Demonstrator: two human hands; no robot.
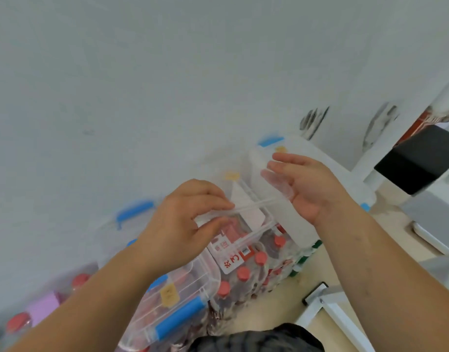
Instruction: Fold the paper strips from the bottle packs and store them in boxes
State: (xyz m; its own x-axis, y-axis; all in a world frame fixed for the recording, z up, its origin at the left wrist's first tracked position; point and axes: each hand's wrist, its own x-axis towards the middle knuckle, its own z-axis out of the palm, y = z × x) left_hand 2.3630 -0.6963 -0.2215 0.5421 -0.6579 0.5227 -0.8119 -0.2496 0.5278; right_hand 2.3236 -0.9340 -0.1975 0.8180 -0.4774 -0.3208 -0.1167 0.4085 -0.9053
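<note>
- Paper strip (243, 208): thin, whitish, held up in the air between both hands; long axis runs from low on the left to higher on the right across the head view
- left hand (188, 219): fingers curled, thumb and fingertips pinching the strip's left end, looks like a firm hold
- right hand (304, 184): at the strip's right end, fingers look mostly straight but are blurred; the strip end meets the hand near its lower edge, cannot tell if it is pinched or only touched
- key relation: strip spans hand to hand, one end at each; a fold would mean bringing the two ends together along that axis
- judgement: left hand has the sure grip, so the right end probably needs securing before it travels toward the left
- clear box (254, 234): directly under the strip, looks open, white sheet inside; drop-off is straight down, about equally near both hands
- second clear box (193, 280): blue handles, yellow label, lower left, below the left forearm
- bottle pack (243, 273): red caps, just beside the open box on its near side
- risk: strip is light, a loose right end could slip out during the fold
</note>
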